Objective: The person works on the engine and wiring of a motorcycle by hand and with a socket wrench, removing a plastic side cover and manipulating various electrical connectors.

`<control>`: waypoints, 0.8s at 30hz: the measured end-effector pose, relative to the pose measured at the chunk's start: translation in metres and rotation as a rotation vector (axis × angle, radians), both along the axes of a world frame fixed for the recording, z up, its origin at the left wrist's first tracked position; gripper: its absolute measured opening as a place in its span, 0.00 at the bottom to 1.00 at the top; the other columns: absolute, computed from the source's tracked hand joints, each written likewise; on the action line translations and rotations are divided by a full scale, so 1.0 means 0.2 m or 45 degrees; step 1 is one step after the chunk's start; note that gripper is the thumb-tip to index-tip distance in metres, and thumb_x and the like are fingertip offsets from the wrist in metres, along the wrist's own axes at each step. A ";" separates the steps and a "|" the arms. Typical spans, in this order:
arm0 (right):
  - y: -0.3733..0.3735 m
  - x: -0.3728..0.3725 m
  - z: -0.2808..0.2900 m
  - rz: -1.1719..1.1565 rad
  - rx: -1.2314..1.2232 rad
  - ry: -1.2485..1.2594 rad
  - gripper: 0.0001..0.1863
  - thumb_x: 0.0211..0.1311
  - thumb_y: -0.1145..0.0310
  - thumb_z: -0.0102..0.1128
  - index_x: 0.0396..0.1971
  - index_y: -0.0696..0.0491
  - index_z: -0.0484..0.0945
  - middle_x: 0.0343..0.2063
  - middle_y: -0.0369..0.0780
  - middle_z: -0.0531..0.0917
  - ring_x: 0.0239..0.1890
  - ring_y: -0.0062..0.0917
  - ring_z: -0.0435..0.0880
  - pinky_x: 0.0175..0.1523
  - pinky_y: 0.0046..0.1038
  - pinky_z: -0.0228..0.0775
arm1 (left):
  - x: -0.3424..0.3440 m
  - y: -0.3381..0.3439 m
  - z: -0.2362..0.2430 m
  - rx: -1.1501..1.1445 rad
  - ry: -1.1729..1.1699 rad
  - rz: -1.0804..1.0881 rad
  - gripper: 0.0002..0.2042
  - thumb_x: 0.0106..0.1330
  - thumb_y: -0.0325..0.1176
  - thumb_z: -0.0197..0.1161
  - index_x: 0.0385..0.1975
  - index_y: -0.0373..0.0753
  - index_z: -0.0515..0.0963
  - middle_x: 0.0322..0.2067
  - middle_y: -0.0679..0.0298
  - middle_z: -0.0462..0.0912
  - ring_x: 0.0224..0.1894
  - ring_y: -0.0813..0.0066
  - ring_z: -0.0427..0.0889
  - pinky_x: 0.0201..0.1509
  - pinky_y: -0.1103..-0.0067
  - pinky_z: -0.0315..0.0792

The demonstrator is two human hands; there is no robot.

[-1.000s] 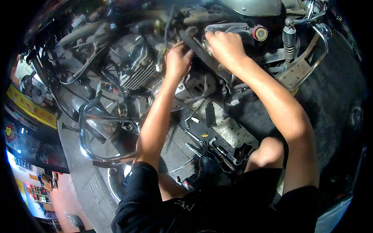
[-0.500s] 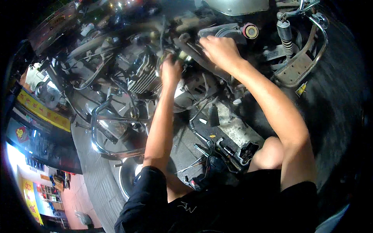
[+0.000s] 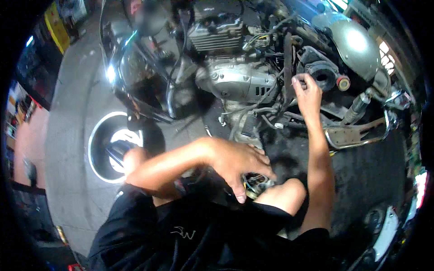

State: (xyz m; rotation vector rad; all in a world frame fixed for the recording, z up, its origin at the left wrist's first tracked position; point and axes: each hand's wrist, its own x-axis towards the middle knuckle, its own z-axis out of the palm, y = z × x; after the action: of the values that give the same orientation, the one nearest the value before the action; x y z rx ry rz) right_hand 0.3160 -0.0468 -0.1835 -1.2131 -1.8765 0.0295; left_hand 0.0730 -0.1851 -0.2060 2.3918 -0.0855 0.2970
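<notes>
Low in front of me, my left hand [image 3: 237, 165] spreads its thumb and fingers above a small part with coloured wires [image 3: 257, 181] beside my bent knee. The hand partly covers that part, and I cannot tell whether they touch. My right hand [image 3: 309, 92] is raised to the motorcycle, its fingers curled toward the thumb beside a dark upright tube [image 3: 288, 63]. Whatever its fingertips pinch is too small to make out. Left of it lies the silver engine case [image 3: 237, 83] under a finned cylinder [image 3: 216, 37]. Behind the hand is a dark round housing [image 3: 322, 74].
A round basin [image 3: 90, 147] stands on the floor at left, near my other knee. Chrome tubing [image 3: 113, 74] curves beside the engine. At right are a red-rimmed yellow cap [image 3: 343, 83], a shock absorber [image 3: 358, 108] and a metal footplate [image 3: 355, 135]. A pale rounded tank [image 3: 357, 45] sits above.
My left hand has come down from the engine to the parts by my knee. My right hand stays up by the motorcycle, its fingers now curled near the dark tube. The view has turned and shifted.
</notes>
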 end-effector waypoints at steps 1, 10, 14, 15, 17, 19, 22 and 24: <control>-0.01 -0.01 -0.01 0.023 -0.021 0.057 0.09 0.64 0.68 0.65 0.37 0.58 0.82 0.29 0.44 0.85 0.30 0.28 0.85 0.37 0.29 0.75 | 0.01 0.05 0.02 -0.165 -0.210 -0.090 0.39 0.58 0.53 0.72 0.66 0.37 0.68 0.58 0.46 0.76 0.63 0.48 0.72 0.68 0.59 0.65; 0.16 -0.09 0.16 -0.160 0.075 -0.039 0.17 0.67 0.65 0.62 0.52 0.55 0.79 0.24 0.40 0.84 0.24 0.20 0.82 0.33 0.26 0.73 | 0.22 0.97 0.00 -0.533 -1.039 1.408 0.18 0.69 0.32 0.62 0.56 0.33 0.77 0.44 0.62 0.85 0.44 0.78 0.80 0.50 0.78 0.75; 0.21 -0.08 0.19 -0.240 0.006 -0.188 0.16 0.66 0.64 0.64 0.51 0.52 0.81 0.19 0.40 0.82 0.19 0.23 0.80 0.30 0.28 0.72 | 0.33 1.14 0.04 -1.269 -1.114 0.844 0.19 0.69 0.30 0.61 0.59 0.37 0.74 0.41 0.69 0.83 0.37 0.84 0.77 0.43 0.84 0.71; 0.22 -0.08 0.19 -0.262 0.049 -0.213 0.15 0.66 0.64 0.63 0.50 0.53 0.82 0.19 0.40 0.82 0.19 0.23 0.80 0.29 0.28 0.71 | 0.34 1.16 0.05 -1.309 -1.055 0.781 0.18 0.69 0.30 0.61 0.58 0.37 0.74 0.40 0.70 0.83 0.36 0.84 0.76 0.42 0.85 0.70; 0.22 -0.09 0.18 -0.251 0.077 -0.165 0.15 0.65 0.64 0.64 0.48 0.53 0.82 0.19 0.41 0.82 0.20 0.23 0.81 0.31 0.29 0.72 | 0.35 1.19 0.08 -1.298 -1.024 0.750 0.16 0.69 0.31 0.61 0.56 0.38 0.75 0.37 0.72 0.82 0.32 0.87 0.75 0.36 0.88 0.69; 0.21 -0.09 0.17 -0.276 0.140 -0.151 0.15 0.63 0.61 0.66 0.47 0.51 0.83 0.21 0.43 0.84 0.24 0.31 0.84 0.33 0.33 0.73 | 0.34 1.19 0.09 -1.291 -1.020 0.802 0.15 0.68 0.32 0.62 0.54 0.39 0.76 0.35 0.73 0.81 0.31 0.87 0.75 0.34 0.87 0.69; 0.19 -0.11 0.17 -0.334 0.112 -0.199 0.15 0.61 0.56 0.68 0.45 0.44 0.84 0.29 0.49 0.86 0.35 0.50 0.85 0.38 0.46 0.76 | 0.32 1.20 0.07 -1.309 -0.855 0.887 0.17 0.68 0.39 0.64 0.53 0.42 0.76 0.39 0.71 0.81 0.35 0.85 0.77 0.40 0.84 0.71; 0.18 -0.12 0.17 -0.360 0.167 -0.277 0.10 0.61 0.58 0.67 0.35 0.48 0.81 0.26 0.47 0.85 0.33 0.48 0.85 0.36 0.48 0.75 | 0.32 1.20 0.05 -1.222 -0.937 0.817 0.21 0.68 0.42 0.65 0.57 0.41 0.74 0.45 0.68 0.82 0.44 0.80 0.79 0.51 0.80 0.72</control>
State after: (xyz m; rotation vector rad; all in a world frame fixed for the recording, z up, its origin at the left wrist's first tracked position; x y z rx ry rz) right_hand 0.2923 -0.0099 -0.1494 -1.4236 -1.8391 -0.3877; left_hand 0.1361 0.0549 -0.1952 1.2085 0.4071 1.1954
